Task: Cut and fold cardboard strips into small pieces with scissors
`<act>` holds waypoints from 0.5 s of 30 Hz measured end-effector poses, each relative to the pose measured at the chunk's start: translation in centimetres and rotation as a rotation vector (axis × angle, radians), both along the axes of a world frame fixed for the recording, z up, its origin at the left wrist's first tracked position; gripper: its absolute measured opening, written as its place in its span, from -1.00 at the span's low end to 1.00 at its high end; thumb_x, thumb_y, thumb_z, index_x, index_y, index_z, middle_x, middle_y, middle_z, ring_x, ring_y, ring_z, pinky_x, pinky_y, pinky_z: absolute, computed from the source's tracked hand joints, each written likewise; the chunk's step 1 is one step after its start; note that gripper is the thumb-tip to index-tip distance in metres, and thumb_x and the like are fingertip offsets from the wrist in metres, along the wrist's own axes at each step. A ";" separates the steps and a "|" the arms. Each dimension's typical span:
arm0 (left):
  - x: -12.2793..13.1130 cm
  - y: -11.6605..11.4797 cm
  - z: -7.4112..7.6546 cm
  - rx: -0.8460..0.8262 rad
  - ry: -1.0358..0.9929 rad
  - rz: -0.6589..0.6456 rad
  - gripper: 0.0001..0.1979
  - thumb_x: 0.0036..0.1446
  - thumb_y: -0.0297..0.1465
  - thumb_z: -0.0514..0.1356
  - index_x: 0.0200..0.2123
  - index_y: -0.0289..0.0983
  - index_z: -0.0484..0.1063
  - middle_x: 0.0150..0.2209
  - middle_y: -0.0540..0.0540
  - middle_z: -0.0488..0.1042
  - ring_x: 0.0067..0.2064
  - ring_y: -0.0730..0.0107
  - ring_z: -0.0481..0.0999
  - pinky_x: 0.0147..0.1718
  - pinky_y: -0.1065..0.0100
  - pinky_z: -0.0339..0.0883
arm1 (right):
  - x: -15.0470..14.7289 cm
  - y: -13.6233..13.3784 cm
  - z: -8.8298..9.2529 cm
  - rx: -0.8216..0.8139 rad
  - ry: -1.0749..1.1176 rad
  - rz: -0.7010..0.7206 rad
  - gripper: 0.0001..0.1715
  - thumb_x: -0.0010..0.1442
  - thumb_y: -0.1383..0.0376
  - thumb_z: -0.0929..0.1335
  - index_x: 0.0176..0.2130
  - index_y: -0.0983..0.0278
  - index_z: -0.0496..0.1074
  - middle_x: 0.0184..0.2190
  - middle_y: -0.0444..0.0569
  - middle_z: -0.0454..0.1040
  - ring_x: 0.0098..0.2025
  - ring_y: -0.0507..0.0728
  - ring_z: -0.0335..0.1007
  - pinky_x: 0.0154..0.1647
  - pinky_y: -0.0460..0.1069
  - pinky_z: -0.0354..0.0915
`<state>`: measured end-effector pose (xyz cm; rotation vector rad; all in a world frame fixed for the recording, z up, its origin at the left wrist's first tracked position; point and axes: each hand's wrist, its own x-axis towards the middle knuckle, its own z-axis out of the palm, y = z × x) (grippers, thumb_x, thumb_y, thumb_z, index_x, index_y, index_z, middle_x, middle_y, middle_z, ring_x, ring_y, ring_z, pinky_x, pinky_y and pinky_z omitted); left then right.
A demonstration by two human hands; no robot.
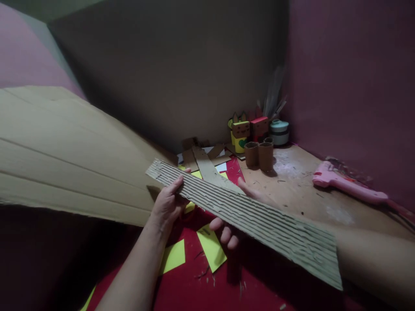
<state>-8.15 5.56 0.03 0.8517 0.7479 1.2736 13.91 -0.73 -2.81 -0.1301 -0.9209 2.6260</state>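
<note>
A long strip of corrugated cardboard (259, 218), its ribbed side up, runs from centre to lower right. My left hand (167, 205) grips its near-left end, thumb on top. My right hand (227, 231) holds it from beneath near the middle, fingertips curling out under the lower edge. A large flat cardboard sheet (65, 151) fills the left side, touching the strip's left end.
Yellow paper pieces (212, 248) lie on a red sheet (207, 285) below my hands. Cardboard scraps (207, 162), two brown cardboard tubes (259, 155), small box figures (241, 129), a teal jar (279, 131) stand at the back. A pink glue gun (346, 183) lies at right.
</note>
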 end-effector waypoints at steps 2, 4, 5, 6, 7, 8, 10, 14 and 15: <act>0.0 0.2 -0.1 -0.002 -0.029 0.047 -0.77 0.16 -0.49 0.12 -0.15 -0.33 0.51 -0.35 -0.13 0.52 -0.36 0.35 0.52 -0.35 0.33 0.49 | -0.3 -0.2 -0.2 0.014 0.024 -0.083 -0.32 0.10 -0.10 0.23 -0.20 0.48 0.40 -0.38 0.22 0.52 -0.25 0.23 0.48 -0.11 0.15 0.31; 0.2 0.2 -0.1 -0.007 -0.052 0.126 -0.79 0.15 -0.51 0.14 -0.17 -0.33 0.52 -0.36 -0.10 0.50 -0.44 0.45 0.49 -0.53 0.47 0.43 | -0.6 -0.5 -0.3 0.019 0.065 -0.307 -0.61 0.09 0.15 0.33 -0.21 0.42 0.42 -0.32 0.14 0.54 -0.31 0.13 0.47 -0.20 0.03 0.35; 0.4 0.1 0.0 -0.007 -0.062 0.168 -0.80 0.14 -0.52 0.16 -0.18 -0.33 0.52 -0.36 -0.08 0.50 -0.49 0.52 0.45 -0.64 0.56 0.35 | -0.7 -0.6 -0.3 0.017 0.072 -0.421 -0.69 0.07 0.26 0.36 -0.19 0.41 0.43 -0.30 0.09 0.54 -0.33 0.10 0.48 -0.23 -0.01 0.36; 0.6 0.0 0.1 -0.007 -0.069 0.205 -0.82 0.13 -0.53 0.17 -0.19 -0.33 0.52 -0.37 -0.06 0.49 -0.54 0.59 0.41 -0.72 0.61 0.25 | -0.7 -0.6 -0.3 -0.007 0.047 -0.502 -0.71 0.08 0.32 0.35 -0.18 0.42 0.44 -0.27 0.10 0.53 -0.32 0.11 0.48 -0.22 0.00 0.36; 0.8 -0.2 0.1 -0.007 -0.075 0.234 -0.83 0.12 -0.54 0.19 -0.21 -0.33 0.52 -0.37 -0.04 0.49 -0.58 0.64 0.37 -0.76 0.64 0.18 | -0.7 -0.6 -0.2 -0.049 0.022 -0.555 -0.72 0.09 0.38 0.33 -0.16 0.44 0.44 -0.28 0.10 0.53 -0.31 0.10 0.49 -0.18 0.00 0.36; 1.1 -0.4 0.2 -0.005 -0.082 0.246 -0.83 0.11 -0.54 0.20 -0.21 -0.32 0.52 -0.37 -0.02 0.48 -0.59 0.66 0.35 -0.77 0.65 0.16 | -0.6 -0.5 -0.1 -0.082 -0.008 -0.585 -0.71 0.10 0.43 0.32 -0.14 0.46 0.44 -0.29 0.10 0.53 -0.29 0.09 0.49 -0.15 0.00 0.35; 1.8 -1.0 0.3 -0.004 -0.091 0.228 -0.81 0.09 -0.56 0.21 -0.20 -0.31 0.50 -0.39 -0.01 0.48 -0.61 0.66 0.35 -0.73 0.62 0.22 | -0.4 -0.4 0.1 -0.096 -0.067 -0.627 -0.67 0.08 0.50 0.30 -0.12 0.49 0.44 -0.34 0.10 0.52 -0.29 0.07 0.48 -0.10 -0.02 0.33; 3.5 -2.6 -0.2 0.041 -0.040 0.070 -0.69 0.04 -0.53 0.24 -0.10 -0.28 0.44 -0.35 -0.03 0.51 -0.59 0.59 0.41 -0.66 0.54 0.33 | -0.7 -0.5 0.0 0.050 -0.187 -0.715 -0.70 0.14 0.32 0.35 -0.18 0.50 0.46 -0.44 0.07 0.50 -0.40 0.08 0.46 -0.20 0.04 0.37; 4.0 -3.0 -0.4 0.058 -0.011 0.034 -0.66 0.03 -0.51 0.25 -0.07 -0.28 0.42 -0.33 -0.04 0.51 -0.57 0.56 0.43 -0.63 0.52 0.36 | -1.0 -0.6 -0.1 0.080 -0.206 -0.731 -0.67 0.16 0.23 0.34 -0.19 0.47 0.47 -0.46 0.04 0.50 -0.42 0.08 0.45 -0.22 0.05 0.37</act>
